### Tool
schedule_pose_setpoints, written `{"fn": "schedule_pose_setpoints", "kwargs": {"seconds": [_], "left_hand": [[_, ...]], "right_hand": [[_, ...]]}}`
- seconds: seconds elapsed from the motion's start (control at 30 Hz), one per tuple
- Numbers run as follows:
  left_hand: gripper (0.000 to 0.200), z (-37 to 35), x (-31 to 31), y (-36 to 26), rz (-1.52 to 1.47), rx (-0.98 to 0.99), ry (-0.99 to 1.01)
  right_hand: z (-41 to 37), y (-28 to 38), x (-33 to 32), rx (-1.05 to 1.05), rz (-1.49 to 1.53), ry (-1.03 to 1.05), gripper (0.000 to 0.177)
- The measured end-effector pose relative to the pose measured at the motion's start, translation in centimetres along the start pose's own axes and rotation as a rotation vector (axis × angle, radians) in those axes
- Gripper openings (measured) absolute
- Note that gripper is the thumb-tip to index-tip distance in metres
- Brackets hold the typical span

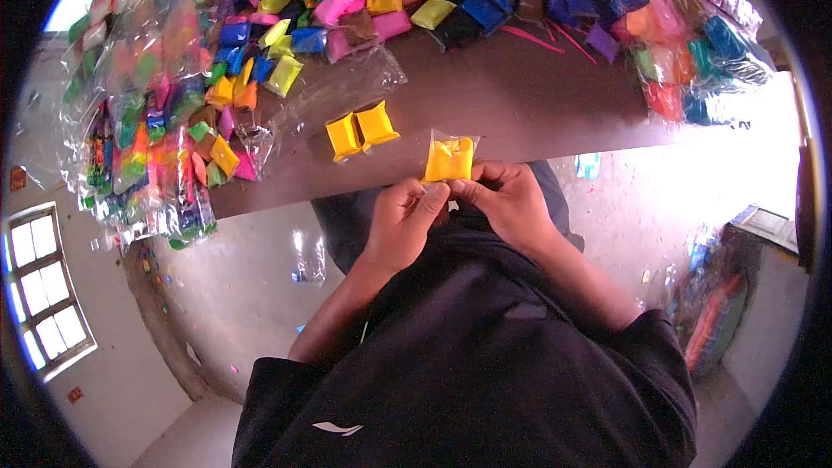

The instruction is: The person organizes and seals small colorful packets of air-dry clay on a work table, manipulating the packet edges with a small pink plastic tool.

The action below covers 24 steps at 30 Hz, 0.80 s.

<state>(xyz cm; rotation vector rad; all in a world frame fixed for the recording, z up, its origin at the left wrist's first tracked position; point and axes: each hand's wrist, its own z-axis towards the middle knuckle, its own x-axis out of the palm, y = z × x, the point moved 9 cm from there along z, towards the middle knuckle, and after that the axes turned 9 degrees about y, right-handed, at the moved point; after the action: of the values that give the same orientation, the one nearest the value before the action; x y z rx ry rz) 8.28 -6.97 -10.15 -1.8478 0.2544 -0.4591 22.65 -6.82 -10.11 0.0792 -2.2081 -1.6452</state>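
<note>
A small clear plastic packet of yellow clay-like material (450, 160) is held upright at the table's front edge. My left hand (407, 218) pinches its lower left corner between thumb and fingers. On the lower right, my right hand (510, 204) grips the same packet with thumb and bent forefinger. The clear film sticks up loose above the yellow block. Two more yellow packets, a left one (344, 137) and a right one (378, 124), lie side by side on the table, a little to the left and beyond my hands.
Many colourful packets (347, 7) are heaped along the far side of the brown table (520, 91). Large clear bags of packets (156, 139) stand at the left, and others (667, 52) at the right. Pink strips (533, 38) lie near the heap. A window (48, 290) is at far left.
</note>
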Motion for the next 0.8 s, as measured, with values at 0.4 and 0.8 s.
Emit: {"fn": "schedule_pose_setpoints", "kwargs": {"seconds": [0.4, 0.8], "left_hand": [[0.021, 0.0, -0.3, -0.6, 0.137, 0.046, -0.014], [0.02, 0.2, 1.2, -3.1, 0.148, 0.159, -0.012]], "right_hand": [[0.0, 0.1, 0.8, 0.01, 0.036, 0.088, 0.027], [-0.3, -0.3, -0.2, -0.013, -0.337, 0.024, 0.025]]}}
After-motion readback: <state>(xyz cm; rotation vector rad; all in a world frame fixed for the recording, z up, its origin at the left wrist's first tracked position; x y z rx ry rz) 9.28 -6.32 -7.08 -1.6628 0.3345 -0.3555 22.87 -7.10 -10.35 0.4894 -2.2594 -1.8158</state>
